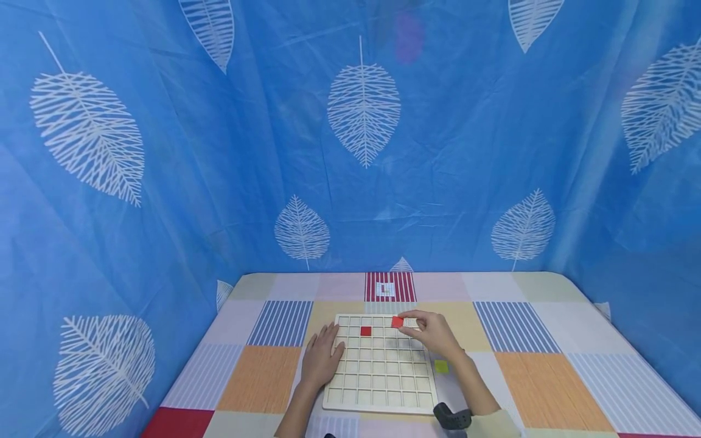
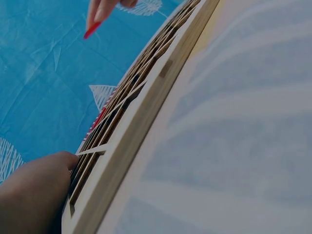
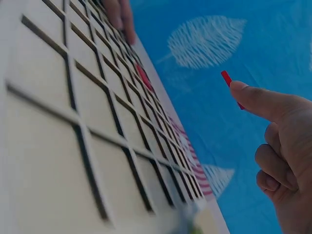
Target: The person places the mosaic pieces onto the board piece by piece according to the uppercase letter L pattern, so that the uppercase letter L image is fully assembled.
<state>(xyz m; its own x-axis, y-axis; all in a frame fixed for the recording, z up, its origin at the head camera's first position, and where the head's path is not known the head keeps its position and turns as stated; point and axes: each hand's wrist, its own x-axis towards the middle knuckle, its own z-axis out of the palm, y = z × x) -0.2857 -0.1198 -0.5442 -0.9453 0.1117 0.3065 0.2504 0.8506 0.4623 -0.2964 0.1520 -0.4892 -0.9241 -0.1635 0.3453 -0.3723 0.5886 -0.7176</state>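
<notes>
At the head view's lower centre, a right hand [image 1: 435,331] pinches a square red tile [image 1: 397,322] over a gridded board [image 1: 378,399]; a left hand [image 1: 321,360], fingers extended, rests on its left edge; patchwork cloth [image 1: 257,372] meets blue leaf-printed sheeting [image 1: 438,182]. Left wrist view, upper left: the tile tilts down leftward. Right wrist view, right of centre: edge-on, it slants down rightward.

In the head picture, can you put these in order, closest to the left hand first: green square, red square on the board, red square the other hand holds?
From the left hand:
1. Red square on the board, to the hand's right.
2. Held red square, pinched by the right hand, farther right.
3. Green square, beside the board's right edge.
</notes>
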